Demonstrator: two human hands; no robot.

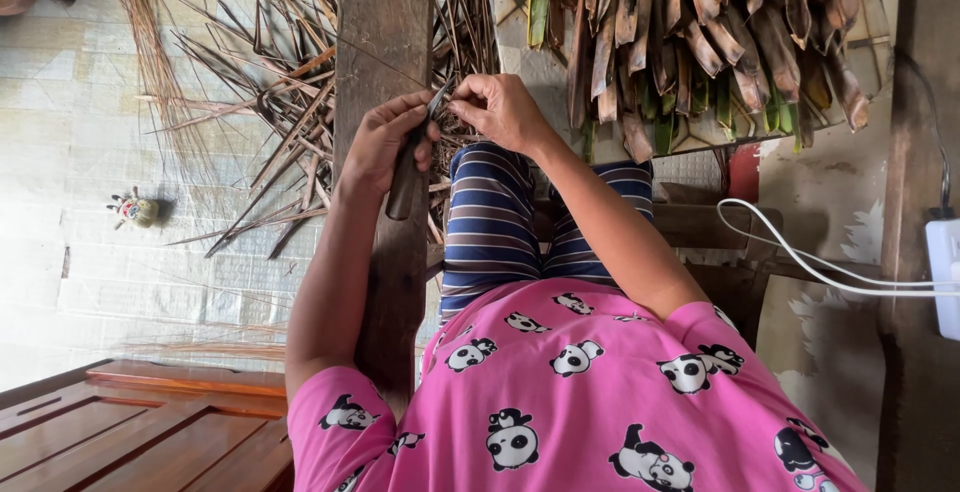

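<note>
The left hand [385,142] is wrapped around the dark handle of a knife [408,177], fingers closed tight on it, with the short blade pointing up toward the other hand. The right hand [500,110] sits just beside it, thumb and fingers pinched together on a thin leaf rib [395,64] that runs off to the upper left as a fine pale line; the blade appears to meet the rib right at the pinch, though the contact point is too small to be sure. Both hands work just above the knees, which are covered by blue striped trousers [495,222], and in front of a dark upright wooden post [385,12].

Behind the hands, a loose heap of dry brown leaf strips [280,102] spreads over the pale tiled floor [70,152]. A thin bundle of pale stripped ribs [150,42] lies at the upper left, well apart from the hands. At the upper right, a stack of brown and green palm leaves [700,42] rests together. A small colourful toy [133,210] lies alone on the floor at the left. A white cable [800,257] runs to a white power strip [945,272] at the right edge, and a reddish wooden panel [130,432] fills the lower left corner.
</note>
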